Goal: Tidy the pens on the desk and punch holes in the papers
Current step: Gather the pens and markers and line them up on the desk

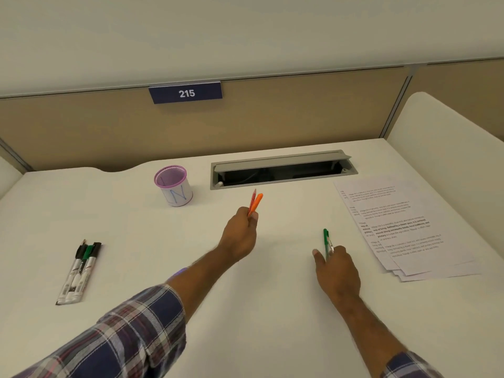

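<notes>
Two orange pens (255, 203) sticking up and away from the left hand (240, 236), fingers clamped round their lower ends, long axes leaning slightly right toward the cable tray (283, 170). Right hand (336, 271) pinching a green pen (326, 242), tip pointing away, nearly upright in view, low over the counter (272, 309). Sitting beyond and left of the left hand, a purple-rimmed pen cup (174, 186); contents impossible to tell. Lying far left of both hands, a pack of markers (79, 271), caps pointing away. Resting just right of the right hand, fanned printed papers (403, 227).
</notes>
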